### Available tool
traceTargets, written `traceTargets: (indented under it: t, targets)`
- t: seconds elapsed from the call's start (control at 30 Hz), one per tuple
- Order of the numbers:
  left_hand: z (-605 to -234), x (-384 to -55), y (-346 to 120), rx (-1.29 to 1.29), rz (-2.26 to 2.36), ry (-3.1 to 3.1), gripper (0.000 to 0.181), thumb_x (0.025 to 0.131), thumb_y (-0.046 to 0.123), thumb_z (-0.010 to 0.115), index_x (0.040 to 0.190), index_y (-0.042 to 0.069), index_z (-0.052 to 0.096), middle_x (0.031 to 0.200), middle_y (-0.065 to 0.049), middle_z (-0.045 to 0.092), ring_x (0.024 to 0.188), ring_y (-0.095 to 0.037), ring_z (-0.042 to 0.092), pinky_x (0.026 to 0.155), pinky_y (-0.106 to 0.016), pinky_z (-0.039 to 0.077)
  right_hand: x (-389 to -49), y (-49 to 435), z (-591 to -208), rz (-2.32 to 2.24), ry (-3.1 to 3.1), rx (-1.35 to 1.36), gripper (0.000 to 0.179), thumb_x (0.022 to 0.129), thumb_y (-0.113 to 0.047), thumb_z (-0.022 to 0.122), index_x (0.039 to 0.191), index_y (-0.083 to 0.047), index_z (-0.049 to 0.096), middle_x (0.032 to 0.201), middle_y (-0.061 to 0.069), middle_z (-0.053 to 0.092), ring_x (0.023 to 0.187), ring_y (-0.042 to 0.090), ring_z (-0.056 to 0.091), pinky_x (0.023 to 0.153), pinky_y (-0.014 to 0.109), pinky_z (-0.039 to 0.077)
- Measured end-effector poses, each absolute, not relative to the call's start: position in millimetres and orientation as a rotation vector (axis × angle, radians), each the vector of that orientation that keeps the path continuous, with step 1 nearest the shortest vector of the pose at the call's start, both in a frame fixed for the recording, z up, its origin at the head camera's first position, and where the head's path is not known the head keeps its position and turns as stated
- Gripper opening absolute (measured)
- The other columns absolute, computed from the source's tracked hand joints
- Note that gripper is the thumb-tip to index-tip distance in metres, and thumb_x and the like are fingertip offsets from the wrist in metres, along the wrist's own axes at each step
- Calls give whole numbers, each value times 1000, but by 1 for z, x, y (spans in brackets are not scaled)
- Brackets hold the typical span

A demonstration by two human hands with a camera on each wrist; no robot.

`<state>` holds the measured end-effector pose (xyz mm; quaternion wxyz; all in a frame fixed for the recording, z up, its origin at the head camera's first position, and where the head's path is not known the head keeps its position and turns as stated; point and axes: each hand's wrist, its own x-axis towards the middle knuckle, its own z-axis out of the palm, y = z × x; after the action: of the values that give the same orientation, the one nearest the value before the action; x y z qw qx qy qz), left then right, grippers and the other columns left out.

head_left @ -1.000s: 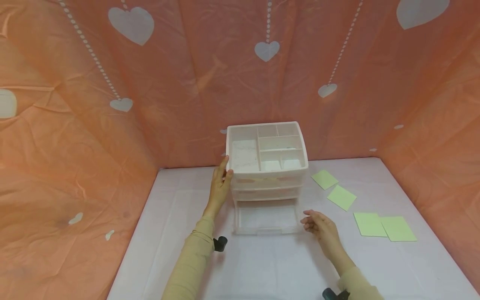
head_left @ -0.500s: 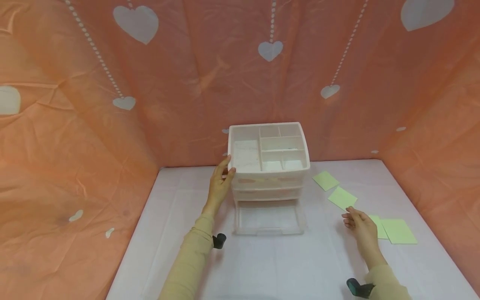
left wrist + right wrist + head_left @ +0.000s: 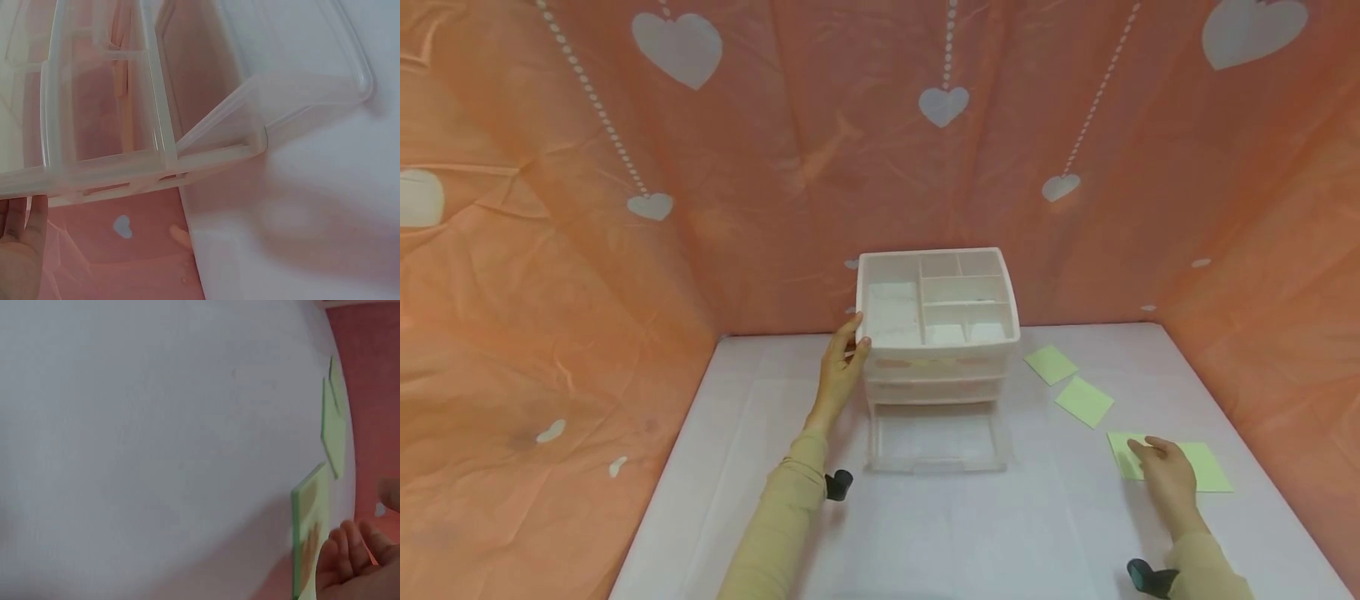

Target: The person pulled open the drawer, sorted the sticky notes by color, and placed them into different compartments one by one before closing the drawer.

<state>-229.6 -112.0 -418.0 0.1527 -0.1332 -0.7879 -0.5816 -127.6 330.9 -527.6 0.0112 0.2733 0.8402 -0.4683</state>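
Observation:
A white plastic drawer organizer (image 3: pixel 936 367) stands at the back of the table. Its clear bottom drawer (image 3: pixel 940 463) is pulled out toward me. My left hand (image 3: pixel 837 379) touches the organizer's upper left side, with the thumb by the front corner and fingers extended along the side. In the left wrist view, its fingers (image 3: pixel 35 225) meet the frame's edge. Over the green sticky note pad (image 3: pixel 1120 458) hovers my right hand (image 3: pixel 1170 483), fingers loosely bent and holding nothing. A second green pad (image 3: pixel 1210 471) lies beside it, partly covered by the hand.
Two more green pads (image 3: pixel 1051 365) lie right of the organizer, farther back. Several compartments divide the organizer's top tray (image 3: pixel 891 312). Orange cloth (image 3: pixel 790 192) with white hearts hangs behind and on both sides of the white tabletop (image 3: pixel 962 542).
My right hand has moved rightward from beside the pulled-out drawer to above the green pads. The left hand stays against the organizer, and the drawer has not moved.

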Motion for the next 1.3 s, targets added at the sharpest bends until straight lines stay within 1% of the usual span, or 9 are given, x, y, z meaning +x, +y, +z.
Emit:
traceTargets:
  t: [0.07, 0.1, 0.13, 0.2, 0.43, 0.63, 0.83, 1.07, 1.3]
  targets:
    - [-420, -229, -112, -375, -1664, -2267, 44, 95, 11, 52, 137, 3, 42, 116, -27, 51, 98, -31, 51, 91, -50, 47, -127, 335, -532, -1321, 2687, 836, 66, 95, -39, 42, 137, 12, 31, 125, 33, 46, 108, 36, 50, 94, 46, 37]
    - [-420, -229, -112, -372, -1658, -2267, 44, 95, 10, 52, 137, 3, 42, 115, -27, 51, 97, -30, 51, 91, -49, 47, -127, 337, -535, -1263, 2715, 831, 65, 95, -36, 43, 135, 14, 31, 132, 38, 35, 115, 46, 40, 96, 54, 31]
    - [-421, -229, -112, -372, -1652, -2267, 43, 95, 10, 52, 137, 3, 42, 114, -27, 51, 96, -28, 51, 90, -49, 47, -126, 339, -538, -1214, 2742, 824, 64, 95, -33, 44, 134, 15, 31, 131, 40, 34, 120, 54, 28, 98, 59, 24]
    - [-421, -229, -112, -372, -1642, -2270, 43, 95, 10, 52, 137, 2, 42, 113, -27, 51, 95, -27, 50, 90, -48, 47, -126, 342, -543, -1112, 2793, 815, 61, 93, -28, 49, 131, 17, 33, 130, 42, 32, 119, 58, 24, 97, 61, 20]
    - [-421, -226, -111, -361, -1638, -2272, 43, 96, 10, 51, 137, 3, 42, 116, -27, 49, 96, -30, 49, 91, -50, 46, -125, 346, -553, -1041, 2863, 815, 58, 86, -19, 56, 125, 18, 36, 124, 44, 31, 115, 60, 24, 91, 61, 22]
    - [-420, -226, -109, -368, -1623, -2265, 42, 95, 8, 50, 136, 3, 42, 117, -27, 48, 96, -29, 49, 90, -49, 47, -124, 349, -553, -1039, 2856, 800, 60, 86, -21, 57, 126, 19, 35, 123, 44, 32, 113, 60, 25, 91, 62, 22]
    - [-419, -229, -108, -379, -1604, -2257, 42, 95, 7, 50, 136, 2, 41, 114, -28, 49, 96, -32, 50, 90, -51, 47, -124, 350, -548, -981, 2885, 783, 66, 86, -25, 59, 122, 25, 37, 120, 45, 37, 110, 60, 29, 92, 62, 22]
    - [-419, -227, -109, -379, -1607, -2267, 42, 96, 7, 49, 137, 3, 40, 114, -28, 48, 96, -33, 50, 90, -51, 46, -122, 348, -548, -931, 2871, 782, 70, 85, -31, 60, 117, 27, 40, 117, 47, 38, 107, 61, 30, 86, 62, 25]
    - [-421, -229, -108, -379, -1601, -2246, 42, 95, 7, 50, 136, 1, 42, 111, -28, 49, 95, -33, 51, 89, -51, 47, -121, 345, -547, -817, 2913, 720, 68, 83, -32, 61, 110, 28, 45, 108, 48, 44, 100, 61, 38, 81, 61, 31]
